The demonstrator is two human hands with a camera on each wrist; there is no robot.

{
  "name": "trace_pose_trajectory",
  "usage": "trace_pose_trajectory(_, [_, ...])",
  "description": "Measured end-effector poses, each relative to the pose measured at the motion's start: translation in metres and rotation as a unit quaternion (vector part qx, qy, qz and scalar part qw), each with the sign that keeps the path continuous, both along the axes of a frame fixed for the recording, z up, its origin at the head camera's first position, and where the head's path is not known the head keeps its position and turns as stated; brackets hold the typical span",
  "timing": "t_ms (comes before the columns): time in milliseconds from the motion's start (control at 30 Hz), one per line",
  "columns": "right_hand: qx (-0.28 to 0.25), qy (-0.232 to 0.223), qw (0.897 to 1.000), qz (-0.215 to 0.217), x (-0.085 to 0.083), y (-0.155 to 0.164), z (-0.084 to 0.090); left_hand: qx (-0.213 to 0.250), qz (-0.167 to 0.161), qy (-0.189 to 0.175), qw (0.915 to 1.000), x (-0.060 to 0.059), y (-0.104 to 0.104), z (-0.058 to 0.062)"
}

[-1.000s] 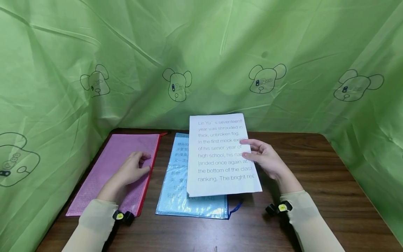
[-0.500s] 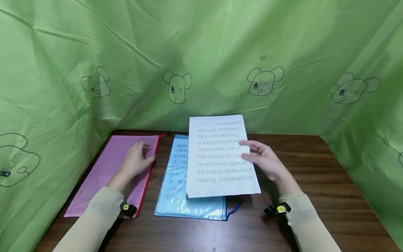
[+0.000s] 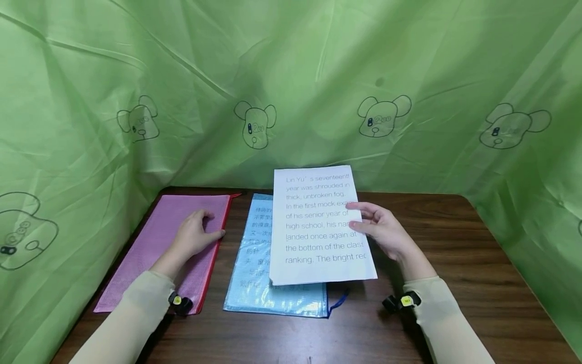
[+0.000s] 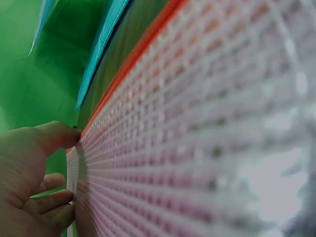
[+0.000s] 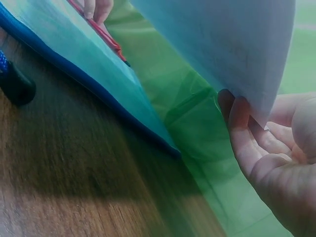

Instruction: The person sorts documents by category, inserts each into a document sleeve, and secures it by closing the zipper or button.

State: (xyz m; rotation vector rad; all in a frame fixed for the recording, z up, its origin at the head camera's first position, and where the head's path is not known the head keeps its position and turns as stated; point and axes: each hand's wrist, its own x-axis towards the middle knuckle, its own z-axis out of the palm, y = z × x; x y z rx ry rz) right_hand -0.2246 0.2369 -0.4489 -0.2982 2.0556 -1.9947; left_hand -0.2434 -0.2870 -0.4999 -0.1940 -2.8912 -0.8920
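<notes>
My right hand [image 3: 381, 228] pinches the right edge of a white sheet of printed paper [image 3: 318, 232], thumb in front and fingers behind. The sheet is raised and tilted over a blue mesh zipper pouch [image 3: 245, 288], hiding much of it. In the right wrist view the paper's edge [image 5: 256, 59] runs down between the fingers and thumb [image 5: 291, 106]. My left hand [image 3: 193, 235] rests on a pink mesh zipper pouch [image 3: 159, 242] with a red zipper edge. Its thumb [image 4: 61, 134] touches that edge in the left wrist view, while the loosely bent fingers lie against the mesh [image 4: 138, 168].
Both pouches lie on a dark wooden table [image 3: 432, 242]. Dark printed characters show through the blue pouch, and a blue zipper pull [image 3: 337, 302] sticks out from its right side. Green fabric [image 3: 300, 76] with bear drawings surrounds the table.
My left hand has shifted up and right on the pink pouch, bringing its thumb to the red zipper edge. The right hand keeps hold of the paper and has barely moved.
</notes>
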Motion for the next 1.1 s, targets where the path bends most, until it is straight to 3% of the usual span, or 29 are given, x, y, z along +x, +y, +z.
trace_pose_trajectory(300, [0.005, -0.002, 1.000, 0.002, -0.001, -0.002, -0.001, 0.015, -0.017, -0.019, 0.9996, 0.005, -0.005, 0.004])
trace_pose_trajectory(700, [0.010, -0.007, 1.000, 0.002, 0.001, -0.002, 0.000, 0.041, -0.118, -0.040, 0.9914, 0.011, -0.016, 0.001])
trace_pose_trajectory(900, [0.011, -0.010, 1.000, 0.003, 0.001, -0.002, -0.001, 0.049, -0.118, -0.029, 0.9914, 0.017, -0.016, 0.002])
trace_pose_trajectory(1100, [0.010, -0.009, 1.000, 0.003, 0.001, -0.002, -0.001, -0.022, -0.101, -0.002, 0.9946, 0.028, -0.006, 0.012])
